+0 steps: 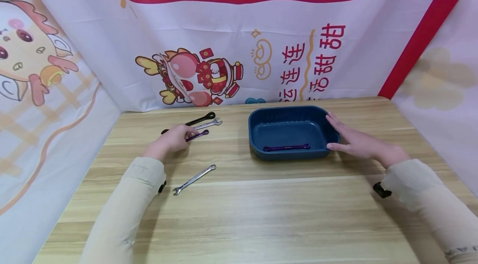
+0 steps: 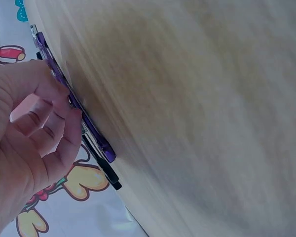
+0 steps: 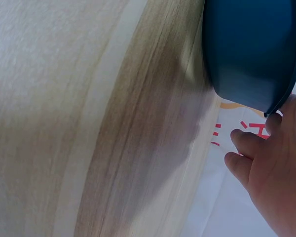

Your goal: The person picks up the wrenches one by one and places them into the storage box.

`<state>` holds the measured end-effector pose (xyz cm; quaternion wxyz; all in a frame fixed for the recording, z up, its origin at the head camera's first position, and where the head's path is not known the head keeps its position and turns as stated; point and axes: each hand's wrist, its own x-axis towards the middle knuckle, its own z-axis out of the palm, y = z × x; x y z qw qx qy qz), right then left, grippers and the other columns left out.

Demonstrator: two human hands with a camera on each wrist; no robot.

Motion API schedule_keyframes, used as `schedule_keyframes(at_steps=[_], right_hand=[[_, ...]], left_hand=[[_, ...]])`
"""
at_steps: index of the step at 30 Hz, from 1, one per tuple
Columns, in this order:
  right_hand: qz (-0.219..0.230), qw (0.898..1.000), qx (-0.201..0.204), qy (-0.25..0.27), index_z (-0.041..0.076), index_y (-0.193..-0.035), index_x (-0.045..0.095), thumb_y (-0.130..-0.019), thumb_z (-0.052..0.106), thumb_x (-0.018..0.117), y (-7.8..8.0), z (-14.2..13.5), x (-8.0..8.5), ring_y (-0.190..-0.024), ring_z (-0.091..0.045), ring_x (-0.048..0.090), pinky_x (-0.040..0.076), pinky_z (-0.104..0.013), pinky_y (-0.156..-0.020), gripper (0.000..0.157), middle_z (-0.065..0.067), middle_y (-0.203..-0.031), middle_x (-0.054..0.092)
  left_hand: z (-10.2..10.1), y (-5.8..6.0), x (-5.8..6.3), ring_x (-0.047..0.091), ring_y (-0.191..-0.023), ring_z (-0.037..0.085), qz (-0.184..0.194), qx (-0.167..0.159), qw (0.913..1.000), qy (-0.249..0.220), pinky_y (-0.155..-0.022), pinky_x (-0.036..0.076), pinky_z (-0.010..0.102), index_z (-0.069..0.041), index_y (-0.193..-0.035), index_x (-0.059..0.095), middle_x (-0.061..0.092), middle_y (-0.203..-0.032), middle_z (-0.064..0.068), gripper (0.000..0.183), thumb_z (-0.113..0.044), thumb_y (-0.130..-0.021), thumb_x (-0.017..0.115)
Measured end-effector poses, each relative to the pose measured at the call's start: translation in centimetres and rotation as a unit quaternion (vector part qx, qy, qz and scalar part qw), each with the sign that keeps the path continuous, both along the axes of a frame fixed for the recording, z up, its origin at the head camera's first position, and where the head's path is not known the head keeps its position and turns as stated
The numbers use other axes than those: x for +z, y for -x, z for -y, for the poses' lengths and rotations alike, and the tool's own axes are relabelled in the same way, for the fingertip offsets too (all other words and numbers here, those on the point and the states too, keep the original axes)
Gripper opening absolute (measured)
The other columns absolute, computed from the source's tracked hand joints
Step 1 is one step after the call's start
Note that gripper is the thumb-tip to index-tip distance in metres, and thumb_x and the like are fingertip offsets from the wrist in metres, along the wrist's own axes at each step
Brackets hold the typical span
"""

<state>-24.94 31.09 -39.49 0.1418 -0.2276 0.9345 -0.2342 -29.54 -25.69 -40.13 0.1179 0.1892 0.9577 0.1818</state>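
Note:
My left hand (image 1: 173,138) is over the back left of the table, pinching a small purple combination wrench (image 1: 198,135) between thumb and fingertips. In the left wrist view the purple wrench (image 2: 92,121) lies close along the tabletop. Just behind it are a silver wrench (image 1: 210,124) and a black wrench (image 1: 202,119), both partly hidden by the hand. My right hand (image 1: 356,141) rests against the right end of a dark blue bin (image 1: 295,155), fingers spread and fairly straight. Inside the bin, near its front wall, lies another purple wrench (image 1: 286,147).
Another silver wrench (image 1: 195,179) lies at an angle on the wooden table (image 1: 280,214), in front of the left hand. A printed cloth (image 1: 224,23) hangs behind the table's back edge, with more cloth at both sides.

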Motion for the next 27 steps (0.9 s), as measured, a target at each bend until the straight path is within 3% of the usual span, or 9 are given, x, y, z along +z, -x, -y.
schedule_keyframes(at_steps=[9,19,27], right_hand=[[0.003,1.0,-0.001,0.004,0.011,-0.165,-0.003,-0.101,0.039,0.064,0.1,-0.1,0.0,-0.152,-0.049,0.006,0.018,-0.069,-0.114,0.097,-0.018,-0.17,-0.008],[0.004,1.0,-0.005,0.003,0.013,-0.166,-0.003,-0.101,0.04,0.064,0.1,-0.2,0.0,-0.151,-0.049,0.007,0.018,-0.069,-0.113,0.097,-0.018,-0.17,-0.007],[0.005,1.0,-0.006,0.003,0.011,-0.165,-0.002,-0.101,0.039,0.064,-0.1,0.0,0.1,-0.151,-0.05,0.007,0.018,-0.069,-0.113,0.096,-0.019,-0.17,-0.006]], left_hand=[[0.3,0.2,0.1,0.057,-0.097,0.032,0.019,0.028,0.9994,-0.008,-0.088,0.047,0.045,0.001,-0.131,0.067,0.066,-0.108,0.018,0.055,0.009,-0.078,0.063],[0.8,0.5,0.0,0.056,-0.095,0.03,0.014,0.007,0.9999,0.006,-0.084,0.047,0.044,-0.001,-0.129,0.069,0.064,-0.104,0.015,0.053,0.015,-0.079,0.062],[1.1,0.8,-0.5,0.057,-0.1,0.032,0.015,0.002,0.9999,0.004,-0.09,0.048,0.047,-0.003,-0.13,0.07,0.065,-0.109,0.016,0.055,0.016,-0.079,0.061]])
